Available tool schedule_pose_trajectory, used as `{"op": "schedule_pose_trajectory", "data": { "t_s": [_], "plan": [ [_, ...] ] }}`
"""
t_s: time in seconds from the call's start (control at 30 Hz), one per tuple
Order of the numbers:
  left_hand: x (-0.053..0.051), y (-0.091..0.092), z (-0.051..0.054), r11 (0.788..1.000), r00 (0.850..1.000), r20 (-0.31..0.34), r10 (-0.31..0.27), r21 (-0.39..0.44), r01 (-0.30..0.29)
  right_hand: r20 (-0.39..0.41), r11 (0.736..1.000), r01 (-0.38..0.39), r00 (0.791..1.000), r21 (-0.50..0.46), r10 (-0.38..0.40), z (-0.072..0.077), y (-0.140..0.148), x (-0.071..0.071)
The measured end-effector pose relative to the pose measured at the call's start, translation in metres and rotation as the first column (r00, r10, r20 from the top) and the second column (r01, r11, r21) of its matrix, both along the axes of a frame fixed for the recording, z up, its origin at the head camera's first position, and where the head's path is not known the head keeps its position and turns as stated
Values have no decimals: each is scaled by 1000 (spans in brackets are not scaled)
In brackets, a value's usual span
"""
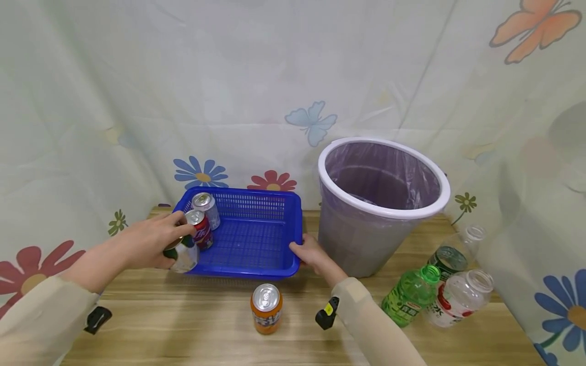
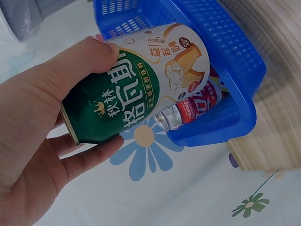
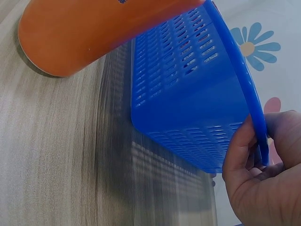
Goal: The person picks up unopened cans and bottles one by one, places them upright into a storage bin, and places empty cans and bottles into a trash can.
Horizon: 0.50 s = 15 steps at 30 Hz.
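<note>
My left hand point(image 1: 157, 239) grips a green-and-white drink can point(image 2: 141, 84) by its green end, over the near left corner of the blue plastic basket point(image 1: 249, 246). Inside that basket, along its left side, stand a red can point(image 1: 201, 231) and a silver-white can point(image 1: 208, 208). With thumb and fingers my right hand point(image 1: 313, 252) pinches the basket's right rim point(image 3: 254, 108). An orange can point(image 1: 266, 310) stands upright on the table in front of the basket, and it also looms close in the right wrist view.
A grey bin point(image 1: 361, 244) with a white rim and plastic liner stands right of the basket. Beyond my right forearm are a green bottle point(image 1: 409, 300), a clear bottle with red label point(image 1: 458, 300) and a clear bottle with dark label point(image 1: 453, 254). A patterned curtain point(image 1: 256, 101) hangs behind.
</note>
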State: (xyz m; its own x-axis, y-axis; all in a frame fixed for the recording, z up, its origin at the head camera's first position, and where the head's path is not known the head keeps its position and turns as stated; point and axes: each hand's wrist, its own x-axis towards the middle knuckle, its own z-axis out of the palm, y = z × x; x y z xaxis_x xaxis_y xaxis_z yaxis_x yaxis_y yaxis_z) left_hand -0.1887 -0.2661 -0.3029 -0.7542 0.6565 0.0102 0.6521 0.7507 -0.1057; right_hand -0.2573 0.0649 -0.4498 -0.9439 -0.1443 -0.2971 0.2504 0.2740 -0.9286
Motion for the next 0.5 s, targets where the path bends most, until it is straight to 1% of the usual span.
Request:
{"op": "schedule_pose_trajectory", "data": {
  "t_s": [0.13,0.3,0.5],
  "plan": [
    [-4,-2,-3,1000,1000,7,-5,-5,5,1,1000,5,1000,-5,-5,-1,-1,0],
    [-9,-3,-5,1000,1000,30,2,6,-2,-1,1000,3,1000,-4,-3,-2,-1,0],
    [-16,-5,-7,1000,1000,20,10,6,-10,2,1000,5,1000,-10,-5,0,0,0]
  ]
}}
